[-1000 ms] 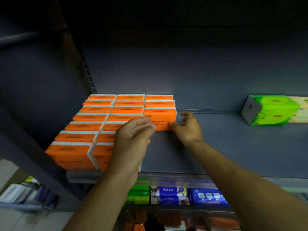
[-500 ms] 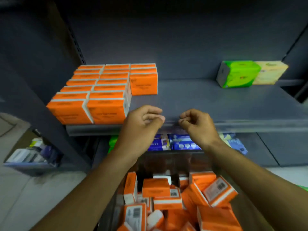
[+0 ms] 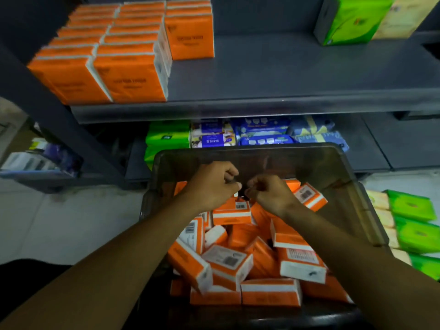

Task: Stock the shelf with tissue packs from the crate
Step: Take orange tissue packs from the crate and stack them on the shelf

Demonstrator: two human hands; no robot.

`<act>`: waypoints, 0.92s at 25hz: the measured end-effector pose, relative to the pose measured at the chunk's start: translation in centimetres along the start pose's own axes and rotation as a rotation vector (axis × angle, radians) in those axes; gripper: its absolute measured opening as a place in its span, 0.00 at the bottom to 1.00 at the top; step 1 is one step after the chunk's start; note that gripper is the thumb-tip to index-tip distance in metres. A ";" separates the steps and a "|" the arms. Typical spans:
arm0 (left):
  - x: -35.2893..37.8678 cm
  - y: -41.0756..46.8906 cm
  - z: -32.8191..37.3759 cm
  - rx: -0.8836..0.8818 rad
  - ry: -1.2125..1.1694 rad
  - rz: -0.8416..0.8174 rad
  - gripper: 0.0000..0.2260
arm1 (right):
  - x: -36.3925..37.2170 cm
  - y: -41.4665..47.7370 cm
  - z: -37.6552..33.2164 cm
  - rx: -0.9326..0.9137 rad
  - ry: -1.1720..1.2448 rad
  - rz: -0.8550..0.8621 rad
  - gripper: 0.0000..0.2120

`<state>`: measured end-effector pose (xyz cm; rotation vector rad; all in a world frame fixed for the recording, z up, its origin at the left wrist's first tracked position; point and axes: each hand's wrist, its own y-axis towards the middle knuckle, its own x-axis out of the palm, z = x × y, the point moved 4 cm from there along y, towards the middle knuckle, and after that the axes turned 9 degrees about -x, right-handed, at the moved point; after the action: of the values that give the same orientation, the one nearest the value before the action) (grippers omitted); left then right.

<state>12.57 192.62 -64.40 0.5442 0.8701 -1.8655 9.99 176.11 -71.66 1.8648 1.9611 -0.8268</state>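
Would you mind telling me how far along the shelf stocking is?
Done: two full rows and a short third of shelved packs on the shelf. In hand: nothing; left hand and right hand hover curled over the crate. Left: many crate packs.

green pack [image 3: 352, 20] top right | blue packs [image 3: 264, 136] centre | green stack [image 3: 412, 206] lower right

Grey shelf [image 3: 285, 75] in front of me: orange tissue packs [image 3: 128, 75] in tight rows at its left end. Well right of them, a green pack [image 3: 352, 20] touches a pale pack [image 3: 404, 15].
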 end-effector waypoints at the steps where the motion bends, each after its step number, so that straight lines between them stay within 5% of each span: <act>1: 0.5 0.1 -0.9 -0.028 0.020 -0.019 0.12 | 1.0 -0.1 0.6 0.013 -0.021 -0.027 0.05; 10: 0.8 3.4 -7.1 -0.221 0.120 -0.050 0.14 | 10.1 3.9 2.6 -0.165 -0.368 -0.296 0.36; 17: 0.5 4.9 -9.0 -0.244 0.173 -0.025 0.20 | 8.6 5.9 1.4 -0.227 -0.322 -0.204 0.22; 23: -1.8 4.6 -7.4 -0.251 -0.014 -0.046 0.26 | 0.9 5.9 -2.7 -0.178 0.071 -0.266 0.16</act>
<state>17.49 198.00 -69.48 0.3581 1.0965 -1.7648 16.12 178.33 -71.24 1.5766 2.2791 -0.6373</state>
